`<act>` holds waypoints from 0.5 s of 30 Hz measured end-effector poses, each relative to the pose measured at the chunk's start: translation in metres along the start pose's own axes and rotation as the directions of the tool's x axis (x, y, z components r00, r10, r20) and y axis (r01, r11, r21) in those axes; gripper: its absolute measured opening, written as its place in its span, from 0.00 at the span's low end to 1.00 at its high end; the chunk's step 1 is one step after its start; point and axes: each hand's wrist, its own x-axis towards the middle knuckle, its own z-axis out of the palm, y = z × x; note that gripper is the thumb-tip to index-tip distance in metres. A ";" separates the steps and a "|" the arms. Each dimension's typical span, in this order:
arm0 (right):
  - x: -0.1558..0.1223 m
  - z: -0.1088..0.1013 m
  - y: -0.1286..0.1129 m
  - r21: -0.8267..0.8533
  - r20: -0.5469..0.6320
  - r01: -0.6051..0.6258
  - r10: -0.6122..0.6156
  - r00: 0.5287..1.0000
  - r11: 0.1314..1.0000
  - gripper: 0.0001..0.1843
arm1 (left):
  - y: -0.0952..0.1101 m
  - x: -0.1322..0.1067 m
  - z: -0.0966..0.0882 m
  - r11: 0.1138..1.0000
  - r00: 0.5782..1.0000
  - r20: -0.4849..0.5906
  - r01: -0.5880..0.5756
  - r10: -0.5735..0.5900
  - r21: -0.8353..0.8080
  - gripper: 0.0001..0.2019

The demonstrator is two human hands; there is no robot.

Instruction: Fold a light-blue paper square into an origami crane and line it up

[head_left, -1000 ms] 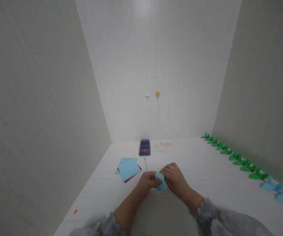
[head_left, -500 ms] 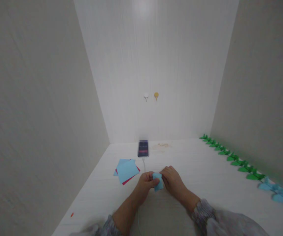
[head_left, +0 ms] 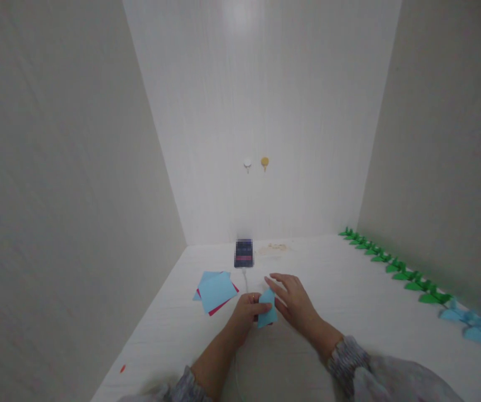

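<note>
My left hand [head_left: 246, 315] grips a small folded piece of light blue paper [head_left: 268, 314], thumb on its front face and fingers behind. The paper's upper end narrows to a slanted point. Just right of it is my right hand [head_left: 294, 298], its fingers spread and partly bent beside the paper's upper edge. Whether a right fingertip touches the paper I cannot tell. To the left of my hands, a loose stack of square blue paper sheets [head_left: 216, 291] lies on the table, with a red sheet [head_left: 216, 309] showing beneath.
A phone [head_left: 244, 253] with a white cable [head_left: 245, 279] lies near the back wall. Along the right wall runs a row of green folded paper pieces [head_left: 405, 276], then blue ones [head_left: 477, 334]. A small red bit [head_left: 123, 368] lies at the left edge. Two hooks [head_left: 264, 162] hang on the wall.
My right hand's fingers have lifted and spread away from the paper's upper edge. The paper's top now shows as a slanted point; my left hand keeps its grip.
</note>
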 end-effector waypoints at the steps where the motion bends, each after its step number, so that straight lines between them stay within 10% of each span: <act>1: 0.000 0.001 0.001 -0.008 0.026 0.023 -0.023 0.999 1.000 0.19 | -0.001 0.000 0.000 1.000 1.000 0.009 0.001 -0.001 0.010 0.11; 15: -0.008 0.015 -0.007 0.070 0.145 -0.090 0.079 0.986 0.993 0.09 | -0.006 -0.003 0.005 0.989 0.990 0.016 -0.142 0.142 0.026 0.12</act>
